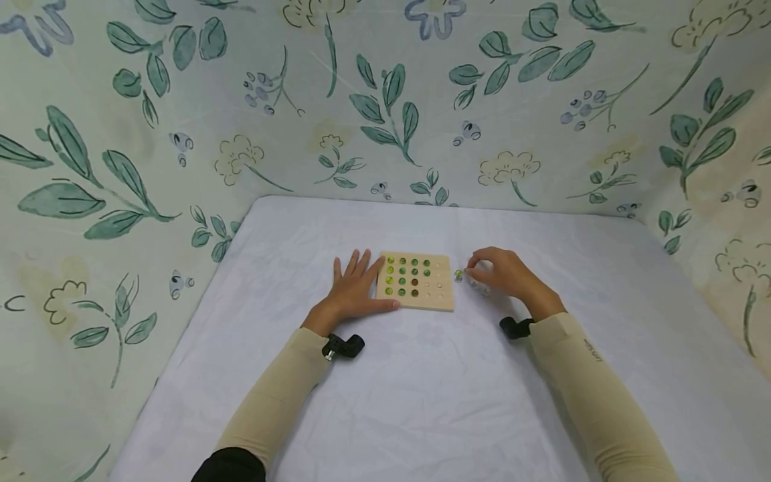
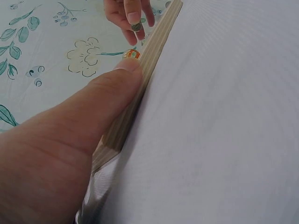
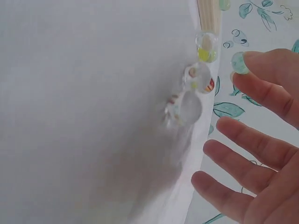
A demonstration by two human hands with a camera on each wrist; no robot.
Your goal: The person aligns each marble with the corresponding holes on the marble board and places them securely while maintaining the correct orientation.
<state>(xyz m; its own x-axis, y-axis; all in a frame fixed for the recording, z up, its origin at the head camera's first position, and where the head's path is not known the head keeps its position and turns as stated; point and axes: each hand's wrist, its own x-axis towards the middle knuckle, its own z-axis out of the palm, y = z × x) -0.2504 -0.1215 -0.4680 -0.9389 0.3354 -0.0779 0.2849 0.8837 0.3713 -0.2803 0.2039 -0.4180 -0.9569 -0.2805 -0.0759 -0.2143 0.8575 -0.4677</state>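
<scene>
A wooden board (image 1: 444,305) with rows of round hollows lies on the white cloth. Yellow-green, green and brown marbles (image 1: 414,282) fill the hollows from its left side. My left hand (image 1: 352,292) rests at the board's left end with fingers spread; its thumb (image 2: 114,88) lies along the near edge. To the right of the board, my right hand (image 1: 504,271) pinches a pale green marble (image 3: 239,63) between thumb and index finger, the other fingers apart. Below those fingers, clear marbles (image 3: 198,78) with coloured insides sit on the cloth.
A yellow-green marble (image 1: 458,276) lies just off the board's right edge. White cloth (image 1: 409,388) covers the table. Behind it hangs a backdrop (image 1: 385,100) printed with leaves and flowers. Each wrist wears a black camera mount (image 1: 343,346).
</scene>
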